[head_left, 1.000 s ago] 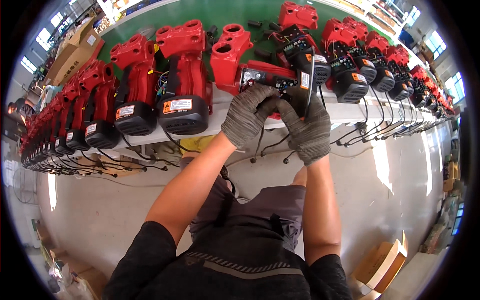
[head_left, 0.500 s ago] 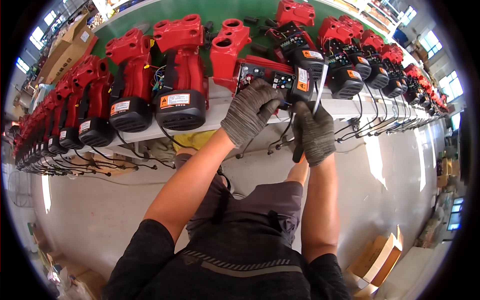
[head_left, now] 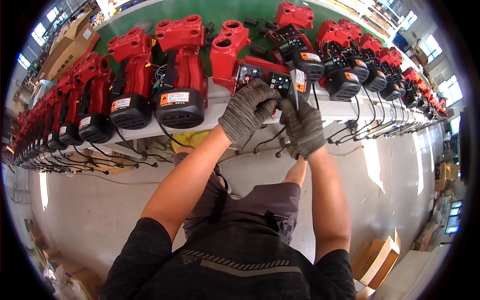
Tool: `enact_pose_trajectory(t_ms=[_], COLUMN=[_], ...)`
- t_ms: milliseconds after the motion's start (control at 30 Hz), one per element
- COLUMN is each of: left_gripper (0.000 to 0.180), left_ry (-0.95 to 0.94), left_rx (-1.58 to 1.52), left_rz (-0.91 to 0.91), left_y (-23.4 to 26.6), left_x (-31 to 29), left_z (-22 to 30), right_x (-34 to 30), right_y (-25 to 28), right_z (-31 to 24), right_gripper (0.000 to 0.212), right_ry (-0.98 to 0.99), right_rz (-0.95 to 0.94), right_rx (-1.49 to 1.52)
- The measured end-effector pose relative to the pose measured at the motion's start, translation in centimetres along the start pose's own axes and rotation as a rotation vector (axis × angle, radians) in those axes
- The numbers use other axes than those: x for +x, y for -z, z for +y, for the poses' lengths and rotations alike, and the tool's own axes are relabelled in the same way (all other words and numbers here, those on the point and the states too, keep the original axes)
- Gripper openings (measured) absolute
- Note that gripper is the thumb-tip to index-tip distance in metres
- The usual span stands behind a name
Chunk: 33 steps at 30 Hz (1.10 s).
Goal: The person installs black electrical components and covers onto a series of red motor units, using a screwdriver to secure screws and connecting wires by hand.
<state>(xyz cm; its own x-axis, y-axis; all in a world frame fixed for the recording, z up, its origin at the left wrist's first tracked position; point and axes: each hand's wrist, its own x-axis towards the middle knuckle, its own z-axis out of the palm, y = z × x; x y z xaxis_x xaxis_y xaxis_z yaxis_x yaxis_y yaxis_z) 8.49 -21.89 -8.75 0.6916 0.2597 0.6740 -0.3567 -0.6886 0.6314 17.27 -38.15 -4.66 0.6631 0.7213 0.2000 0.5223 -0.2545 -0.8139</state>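
A red pump-like machine [head_left: 226, 59] with black motor cover lies in front of me on the bench, its control box open and a circuit board [head_left: 278, 83] exposed. My left hand [head_left: 248, 107], in a grey knit glove, is closed at the box's near edge; its fingertips hide whatever they pinch. Close beside it, my gloved right hand [head_left: 303, 125] is wrapped round a screwdriver [head_left: 294, 85]. The metal shaft points up and away, across the orange-and-white label on the black cover. Most of the screwdriver's handle is hidden in the glove.
Similar red machines [head_left: 180, 75] stand in a long row on both sides, their black power cords [head_left: 377, 117] hanging over the bench edge [head_left: 217, 112]. Small black cylinders [head_left: 258, 49] lie on the green bench top [head_left: 137, 19]. Cardboard boxes [head_left: 377, 260] sit on the floor.
My right hand has moved left and slightly up, closer to my left hand. The screwdriver shaft has swung left, from leaning right to leaning slightly left. My left hand has barely shifted.
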Motion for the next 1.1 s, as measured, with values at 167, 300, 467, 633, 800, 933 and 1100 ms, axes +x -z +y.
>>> enact_pose_trajectory(t_ms=[167,300,467,633,800,933,1100], left_gripper=[0.017,0.020,0.021,0.020,0.017,0.017,0.019], left_ry=[0.033,0.029,-0.016,0.030,0.034,-0.006,0.010], left_rx=[-0.018,-0.066,-0.017,-0.073,-0.085,-0.044,-0.035], left_rz=[-0.024,0.001,0.010,0.001,-0.006,-0.018,-0.044], left_y=[0.7,0.1,0.0,0.1,0.6,0.6,0.7], left_x=[-0.4,0.1,0.1,0.2,-0.1,0.2,0.4], left_z=[-0.2,0.2,-0.7,0.0,0.3,0.4,0.3], right_x=[-1.9,-1.6,-0.3,-0.3,-2.4,-2.6,-0.6], right_y=[-0.9,-0.6,0.5,0.5,-1.3,-1.2,-0.3], right_z=[-1.0,1.1,1.3,1.1,-0.1,0.8,1.9], right_gripper=[0.041,0.034,0.028,0.015,0.045,0.025,0.022], right_ry=[-0.431,-0.114,0.527,0.555,-0.298,-0.023,0.588], right_rz=[-0.062,0.213,0.232,0.158,-0.058,0.118,0.234], right_rx=[0.713,0.462,-0.427,-0.467,0.629,0.227,-0.582])
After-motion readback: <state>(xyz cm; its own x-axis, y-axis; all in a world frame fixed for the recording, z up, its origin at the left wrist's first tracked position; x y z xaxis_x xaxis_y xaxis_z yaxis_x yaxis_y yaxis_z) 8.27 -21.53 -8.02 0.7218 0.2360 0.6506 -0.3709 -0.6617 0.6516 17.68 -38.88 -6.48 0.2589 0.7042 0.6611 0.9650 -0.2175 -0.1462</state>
